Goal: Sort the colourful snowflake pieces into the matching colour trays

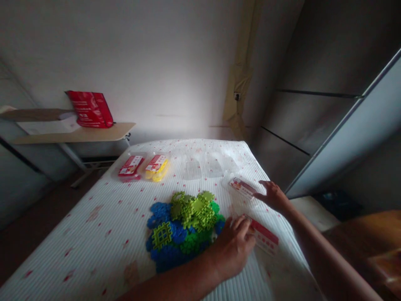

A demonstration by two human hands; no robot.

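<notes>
My left hand (235, 246) has its fingers bent over the edge of a clear plastic box (265, 235) with a red and white label, just right of a heap of toy pieces. Part of that box is hidden behind the hand. My right hand (272, 195) has thumb and fingers spread at the end of a second clear plastic box (242, 187), also labelled. Whether it touches that box is hard to tell. The heap holds lime-green interlocking pieces (196, 209), blue pieces (169, 253) and darker green ones (192, 242).
Two clear boxes stand at the back left, one with red pieces (130, 168), one with yellow pieces (156, 168). Clear plastic trays (208, 165) lie at the back of the striped sheet (103, 217). A side table (94, 133) bears a red bag (91, 109).
</notes>
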